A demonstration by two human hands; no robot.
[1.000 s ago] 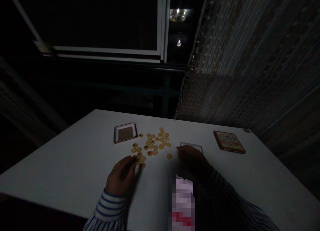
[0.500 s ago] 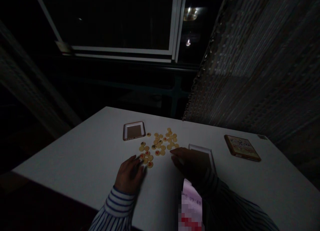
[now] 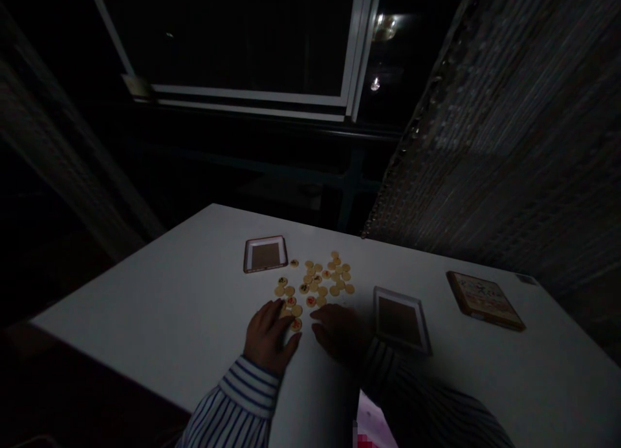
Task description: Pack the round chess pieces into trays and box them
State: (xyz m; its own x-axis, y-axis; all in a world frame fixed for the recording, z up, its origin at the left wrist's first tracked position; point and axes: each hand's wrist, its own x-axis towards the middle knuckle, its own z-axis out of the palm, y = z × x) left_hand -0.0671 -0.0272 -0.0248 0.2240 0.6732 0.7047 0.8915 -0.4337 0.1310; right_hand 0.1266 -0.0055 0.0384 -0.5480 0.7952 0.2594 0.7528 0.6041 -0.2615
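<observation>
Tan discs (image 3: 314,286), round and flat, lie scattered across the middle of the white table (image 3: 169,286) in the head view. Most show plain upper faces; several carry red or black characters. Some discs touch or overlap.

Left hand (image 3: 269,337): positioned over the near left edge of the group, palm down. Thumb spread apart from the fingers; fingertips at the discs, with a red-marked disc between thumb and forefinger side. Contact pressure cannot be determined.

Right hand (image 3: 342,335): positioned at the near side of the group. Thumb and forefinger slightly apart; a red-marked disc lies just beyond the forefinger tip.

Left tray (image 3: 265,254): shallow, brown-floored, far left of the discs. Right tray (image 3: 398,320): similar, right of the right hand. Flat box (image 3: 485,299): far right, its lid printed with dark characters. Corner label (image 3: 525,279): at the far right table corner. All characters are too small to read.
</observation>
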